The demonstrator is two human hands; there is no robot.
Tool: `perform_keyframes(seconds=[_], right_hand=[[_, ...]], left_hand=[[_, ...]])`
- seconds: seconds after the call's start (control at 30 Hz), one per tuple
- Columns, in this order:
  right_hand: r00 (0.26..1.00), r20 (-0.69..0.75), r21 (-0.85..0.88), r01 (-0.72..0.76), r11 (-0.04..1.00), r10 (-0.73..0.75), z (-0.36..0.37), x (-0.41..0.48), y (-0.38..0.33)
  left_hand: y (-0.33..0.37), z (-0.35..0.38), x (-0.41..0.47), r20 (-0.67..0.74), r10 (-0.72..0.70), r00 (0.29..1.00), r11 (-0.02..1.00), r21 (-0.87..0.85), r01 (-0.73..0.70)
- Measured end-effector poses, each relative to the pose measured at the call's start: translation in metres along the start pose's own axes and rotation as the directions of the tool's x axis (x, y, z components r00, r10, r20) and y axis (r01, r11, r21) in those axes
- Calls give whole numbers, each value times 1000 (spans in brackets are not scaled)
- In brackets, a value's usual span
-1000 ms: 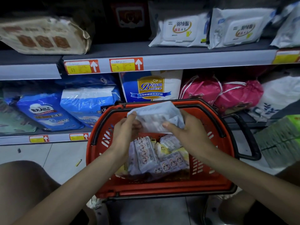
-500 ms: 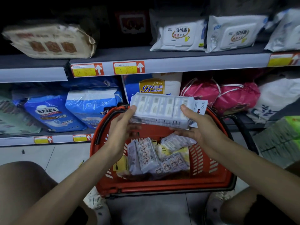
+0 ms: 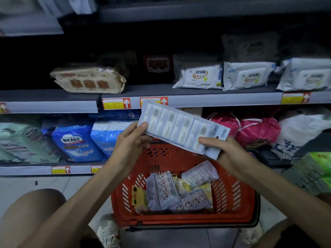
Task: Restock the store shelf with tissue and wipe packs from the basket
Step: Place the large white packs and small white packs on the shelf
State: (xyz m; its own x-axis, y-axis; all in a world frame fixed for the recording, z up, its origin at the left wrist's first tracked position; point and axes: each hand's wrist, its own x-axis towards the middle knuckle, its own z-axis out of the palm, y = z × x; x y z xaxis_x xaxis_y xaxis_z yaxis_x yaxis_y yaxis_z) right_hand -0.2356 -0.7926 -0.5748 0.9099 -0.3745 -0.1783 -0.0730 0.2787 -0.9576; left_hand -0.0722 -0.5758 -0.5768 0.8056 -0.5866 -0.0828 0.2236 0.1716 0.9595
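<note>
Raised since half a second ago, the long tissue pack (image 3: 180, 129) is now held higher above the basket (image 3: 231, 192), and its far left corner overlaps the front edge of the middle shelf (image 3: 223, 101). It is grasped at both ends. The near left edge is pinched by the left hand (image 3: 130, 142), thumb on top. The lower right end is gripped by the right hand (image 3: 229, 154), with the thumb laid across the face. The pack is tilted, with the left end higher.

Directly beneath the grip, more small packs (image 3: 166, 190) are seen lying in the basket bottom, well apart from the held one. Above the grip, a bare stretch of shelf board is left open between a brown pack (image 3: 89, 81) and white wipe packs (image 3: 198, 76). Right of the grip, pink bags (image 3: 258, 129) are kept on the lower shelf. Left of it, blue bags (image 3: 77, 142) are stood against each other.
</note>
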Motion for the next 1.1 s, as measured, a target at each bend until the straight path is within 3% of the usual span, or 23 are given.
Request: perform_keyframes(seconds=[0.17,0.4,0.67,0.8,0.9,0.97,1.03,1.1], right_hand=[[978,67,-156,204,966,-196,16,-6,-42],[867,61,-354,482,802,-494,50,-12,-86],[738,29,-385,630,674,-674,115,2,-117],[582,-32,-466,710,528,-812,153,23,-145],[444,-81,-563,718,408,-893,183,49,-170],[406,-94,-658,659,363,-909,204,71,-188],[451,-75,-784,524,332,-889,221,99,-202],[543,-60,-854,407,325,-838,236,124,-212]], left_hand=[[47,1,2,1,69,998,997,-42,-69],[108,10,6,-64,178,982,971,-153,-186],[178,25,4,-132,379,916,922,-25,-385],[211,31,15,-106,520,847,853,123,-508],[233,30,30,-69,628,775,742,351,-571],[244,27,39,-25,637,771,687,471,-553],[249,23,47,-2,585,811,668,569,-480],[246,16,55,-10,534,845,658,632,-409]])
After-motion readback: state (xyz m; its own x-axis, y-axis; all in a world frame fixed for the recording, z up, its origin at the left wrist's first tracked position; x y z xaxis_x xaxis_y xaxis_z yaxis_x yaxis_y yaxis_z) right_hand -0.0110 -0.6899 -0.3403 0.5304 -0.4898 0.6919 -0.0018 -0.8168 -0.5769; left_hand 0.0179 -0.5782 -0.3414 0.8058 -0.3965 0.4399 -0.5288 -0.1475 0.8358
